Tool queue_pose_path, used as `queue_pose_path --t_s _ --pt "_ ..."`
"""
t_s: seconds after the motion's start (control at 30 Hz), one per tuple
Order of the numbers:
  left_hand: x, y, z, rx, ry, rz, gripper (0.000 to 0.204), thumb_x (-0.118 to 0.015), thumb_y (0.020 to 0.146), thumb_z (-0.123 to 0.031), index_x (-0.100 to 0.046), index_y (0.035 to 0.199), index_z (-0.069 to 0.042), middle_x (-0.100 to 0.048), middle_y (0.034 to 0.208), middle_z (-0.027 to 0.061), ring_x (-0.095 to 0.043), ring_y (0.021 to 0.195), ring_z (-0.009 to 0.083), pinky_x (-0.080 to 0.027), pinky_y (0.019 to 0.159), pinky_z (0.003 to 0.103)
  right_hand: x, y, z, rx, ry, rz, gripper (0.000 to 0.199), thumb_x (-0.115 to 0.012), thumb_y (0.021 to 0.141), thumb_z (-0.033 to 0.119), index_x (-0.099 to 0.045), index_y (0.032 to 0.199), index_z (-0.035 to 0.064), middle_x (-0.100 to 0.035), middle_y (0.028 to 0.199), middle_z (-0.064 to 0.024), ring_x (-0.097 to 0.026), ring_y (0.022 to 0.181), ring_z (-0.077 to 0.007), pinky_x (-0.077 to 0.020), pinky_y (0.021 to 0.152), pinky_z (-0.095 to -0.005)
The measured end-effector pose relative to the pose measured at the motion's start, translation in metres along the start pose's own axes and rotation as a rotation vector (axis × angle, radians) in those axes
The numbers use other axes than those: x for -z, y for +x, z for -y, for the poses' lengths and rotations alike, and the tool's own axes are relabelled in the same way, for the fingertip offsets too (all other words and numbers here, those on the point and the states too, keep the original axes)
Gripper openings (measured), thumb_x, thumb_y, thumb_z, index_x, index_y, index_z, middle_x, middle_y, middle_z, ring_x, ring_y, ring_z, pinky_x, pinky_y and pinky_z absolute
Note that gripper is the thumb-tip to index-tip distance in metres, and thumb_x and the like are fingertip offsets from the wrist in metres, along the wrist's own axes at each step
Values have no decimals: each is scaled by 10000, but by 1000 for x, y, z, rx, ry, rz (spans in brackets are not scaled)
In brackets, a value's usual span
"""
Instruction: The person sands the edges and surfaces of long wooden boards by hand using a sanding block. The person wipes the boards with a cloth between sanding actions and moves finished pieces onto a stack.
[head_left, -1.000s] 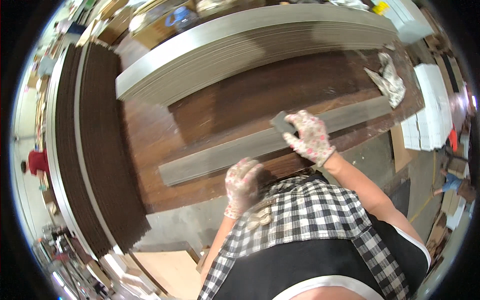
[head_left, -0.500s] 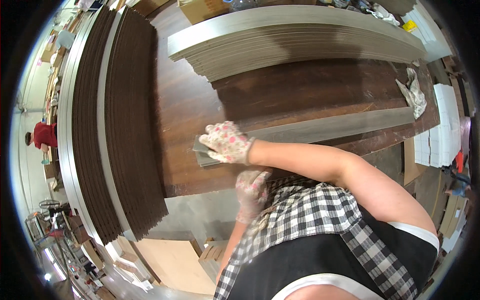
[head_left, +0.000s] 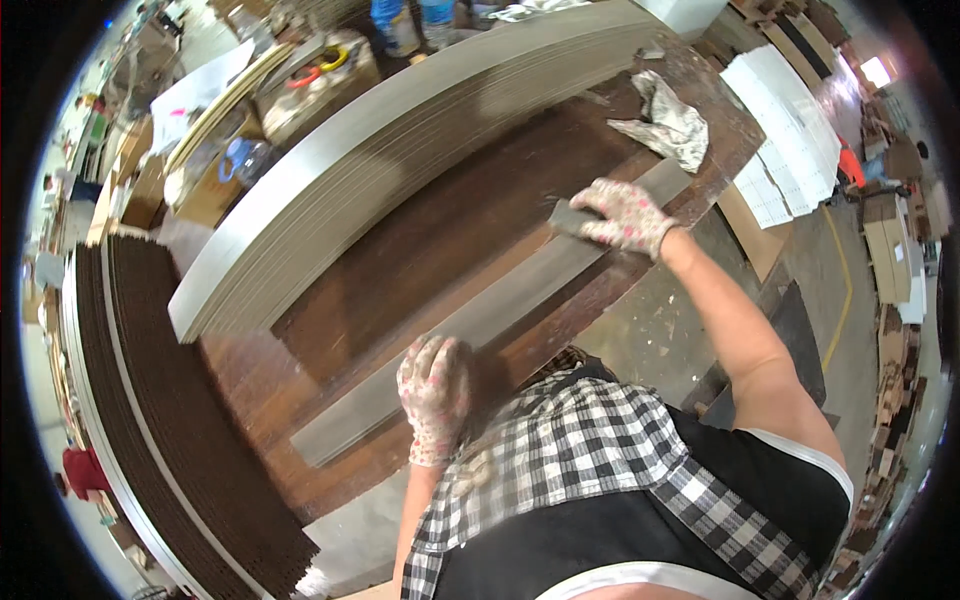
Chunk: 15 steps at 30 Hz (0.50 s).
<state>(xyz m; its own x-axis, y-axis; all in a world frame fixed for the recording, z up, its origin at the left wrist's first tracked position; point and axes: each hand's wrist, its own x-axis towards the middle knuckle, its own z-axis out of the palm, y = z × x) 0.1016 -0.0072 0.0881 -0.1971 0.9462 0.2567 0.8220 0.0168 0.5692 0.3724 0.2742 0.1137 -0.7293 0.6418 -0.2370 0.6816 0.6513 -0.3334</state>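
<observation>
A long, narrow grey board (head_left: 510,295) lies slantwise along the near side of the brown table. Toward its right end, my right hand (head_left: 628,218) grips a small flat grey block (head_left: 570,219) against the board's face. My left hand (head_left: 433,395) rests on the near edge nearer the left end, fingers bent over the board; its thumb is hidden. Both hands wear pale gloves with pink spots.
Behind the board stands a long stack of grey boards (head_left: 400,150). Dark ridged stacks (head_left: 165,400) line the left. A crumpled cloth (head_left: 668,120) lies at the table's (head_left: 400,240) right end. White panels (head_left: 785,130) lean beyond, and bottles (head_left: 393,25) stand at the back.
My right hand has carried the block from the board's left end toward its right end. My left hand has come up from the apron onto the board. The view has turned rightward.
</observation>
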Motion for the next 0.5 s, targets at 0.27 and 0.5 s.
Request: queue_pose_path --t_s 0.27,0.5 --pt "-20 29 26 46 201 353 914 -861 653 -319 -451 1426 -54 -545 1342 187 -491 1256 385 -371 1085 472 58 -5 -100 -422 -15 -157 498 -685 842 412 -658 1222 91 -660 1219 -160 -605 1165 -320 -455 1012 -390" --pt "-6 9 54 -7 188 343 818 -836 693 -229 -462 1396 -41 -557 1283 197 -531 1170 385 -432 1008 472 28 -7 -103 -359 144 -643 442 -733 827 317 -663 1210 108 -646 1268 -118 -592 1192 -293 -428 1053 -380"
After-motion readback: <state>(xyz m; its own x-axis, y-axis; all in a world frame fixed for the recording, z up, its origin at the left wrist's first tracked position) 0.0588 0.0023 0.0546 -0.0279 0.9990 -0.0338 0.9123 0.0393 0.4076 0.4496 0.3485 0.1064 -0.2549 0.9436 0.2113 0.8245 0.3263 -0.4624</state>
